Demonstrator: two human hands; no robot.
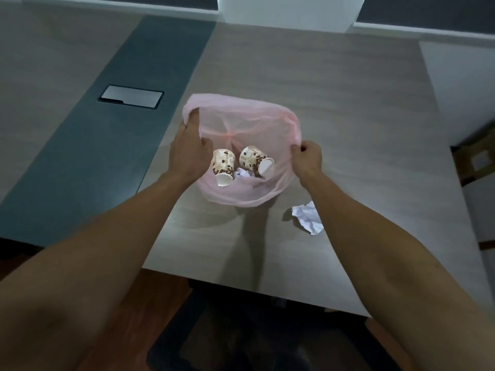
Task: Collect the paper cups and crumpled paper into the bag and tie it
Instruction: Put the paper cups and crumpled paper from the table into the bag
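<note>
Crumpled paper [308, 217]: loose on table [348, 103], nearest. Bag [241, 124], pink, beyond it, holding two cups [223, 167] [255, 160] and a paper ball [243, 174]. Left hand [187, 148] and right hand [308, 158]: fingers clamped on bag rim.

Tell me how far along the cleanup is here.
Done: two paper cups and one crumpled paper lie inside the pink bag. In hand: left hand and right hand both grip its rim, holding it open. Left: a second crumpled paper sits on the table, and the bag is untied.
</note>
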